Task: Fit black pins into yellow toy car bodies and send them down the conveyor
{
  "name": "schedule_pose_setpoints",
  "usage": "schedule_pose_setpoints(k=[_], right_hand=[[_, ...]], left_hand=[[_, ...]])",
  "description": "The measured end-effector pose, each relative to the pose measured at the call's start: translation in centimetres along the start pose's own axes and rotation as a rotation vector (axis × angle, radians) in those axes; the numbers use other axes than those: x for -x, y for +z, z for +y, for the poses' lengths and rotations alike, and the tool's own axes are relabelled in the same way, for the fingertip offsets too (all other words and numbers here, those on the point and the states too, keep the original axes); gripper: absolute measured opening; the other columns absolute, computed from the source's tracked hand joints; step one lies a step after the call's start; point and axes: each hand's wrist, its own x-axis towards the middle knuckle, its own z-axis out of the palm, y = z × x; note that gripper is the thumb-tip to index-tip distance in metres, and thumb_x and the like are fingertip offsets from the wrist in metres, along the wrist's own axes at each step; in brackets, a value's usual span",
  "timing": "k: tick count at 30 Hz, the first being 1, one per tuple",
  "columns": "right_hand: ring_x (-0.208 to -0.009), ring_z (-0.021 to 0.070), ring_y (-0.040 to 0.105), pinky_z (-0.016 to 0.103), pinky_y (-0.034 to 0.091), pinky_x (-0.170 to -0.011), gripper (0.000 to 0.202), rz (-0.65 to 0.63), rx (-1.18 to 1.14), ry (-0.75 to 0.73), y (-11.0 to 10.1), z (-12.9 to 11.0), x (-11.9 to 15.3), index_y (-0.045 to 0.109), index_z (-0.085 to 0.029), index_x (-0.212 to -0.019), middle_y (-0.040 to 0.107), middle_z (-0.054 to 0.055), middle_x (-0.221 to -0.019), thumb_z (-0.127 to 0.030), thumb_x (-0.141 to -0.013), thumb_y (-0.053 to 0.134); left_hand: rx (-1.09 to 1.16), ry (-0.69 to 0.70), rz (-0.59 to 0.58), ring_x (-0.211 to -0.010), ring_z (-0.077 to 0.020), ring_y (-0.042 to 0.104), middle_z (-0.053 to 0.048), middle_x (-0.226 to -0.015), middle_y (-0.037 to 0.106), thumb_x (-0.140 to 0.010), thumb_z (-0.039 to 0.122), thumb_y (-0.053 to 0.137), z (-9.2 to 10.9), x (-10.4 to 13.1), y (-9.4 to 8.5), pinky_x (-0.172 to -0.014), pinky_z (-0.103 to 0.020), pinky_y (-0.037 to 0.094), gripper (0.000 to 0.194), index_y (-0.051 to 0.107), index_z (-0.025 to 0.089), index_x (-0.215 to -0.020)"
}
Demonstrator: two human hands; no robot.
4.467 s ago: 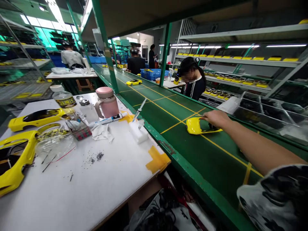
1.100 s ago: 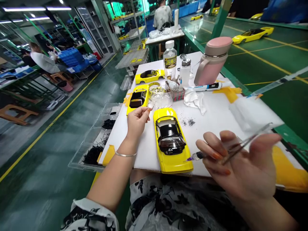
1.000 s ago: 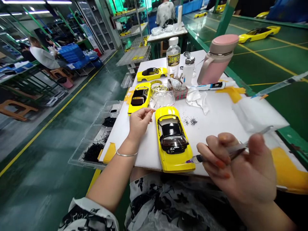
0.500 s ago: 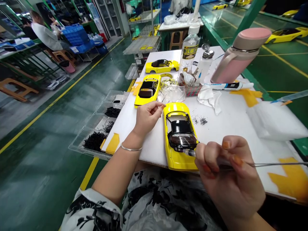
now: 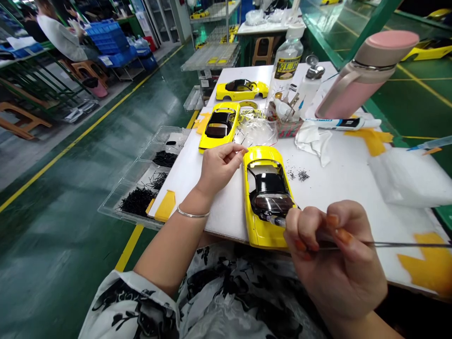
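Note:
A yellow model car body [image 5: 266,230] with a black roof lies in front of me on the white board. My left hand [image 5: 221,169] is closed in a pinch at the car's far left corner; whatever its fingertips hold is too small to make out. My right hand [image 5: 335,249] is closed around a slim pen-like tool [image 5: 277,220] with a clear barrel, its tip at the edge of the car's dark window. Thin dark strands [image 5: 409,244] stick out of that hand to the right. Small black bits [image 5: 302,175] are scattered on the board beside the car.
Two more yellow car bodies [image 5: 219,125] stand farther back. Behind are a labelled clear bottle [image 5: 287,66], a pump bottle [image 5: 310,87], a pink flask [image 5: 363,80], a marker [image 5: 342,123] and crumpled tissue [image 5: 314,143]. A clear tray [image 5: 113,207] of black parts sits at left.
The view has shifted slightly, so the car and bench things appear a little to the right and higher. Both hands keep their grips, and the tool's tip stays at the window edge.

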Motion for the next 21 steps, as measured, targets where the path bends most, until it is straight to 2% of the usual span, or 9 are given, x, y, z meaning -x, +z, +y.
schedule_pose_setpoints(k=[8,12,21], right_hand=[[-0.053,0.0135,0.038,0.025,0.034,-0.050,0.010,0.010,0.010,0.000,-0.3,0.2,0.1,0.060,-0.026,-0.086,0.039,-0.003,-0.056,-0.030,-0.095,0.057],[-0.052,0.0130,0.039,0.024,0.034,-0.048,0.010,0.040,0.012,0.017,-0.6,-0.6,-0.1,0.060,-0.026,-0.084,0.039,-0.003,-0.055,-0.030,-0.093,0.059],[-0.050,0.0121,0.032,0.018,0.017,-0.039,0.006,0.158,0.018,0.037,-3.3,-3.6,-1.2,0.062,-0.025,-0.083,0.033,-0.003,-0.055,-0.029,-0.085,0.065]], left_hand=[[0.003,0.008,0.003,-0.055,-0.0104,0.055,0.001,-0.061,0.060,-0.090,0.033,0.065,0.0,0.0,-0.1,-0.054,-0.023,0.040,0.022,0.077,0.015,-0.089],[-0.005,0.009,0.006,-0.055,-0.0102,0.054,0.001,-0.061,0.061,-0.090,0.031,0.065,0.0,0.0,-0.1,-0.054,-0.023,0.040,0.020,0.077,0.016,-0.089],[0.008,-0.001,0.020,-0.051,-0.0096,0.057,0.002,-0.057,0.063,-0.088,0.032,0.068,0.4,-0.1,-0.1,-0.053,-0.022,0.043,0.019,0.078,0.016,-0.086]])
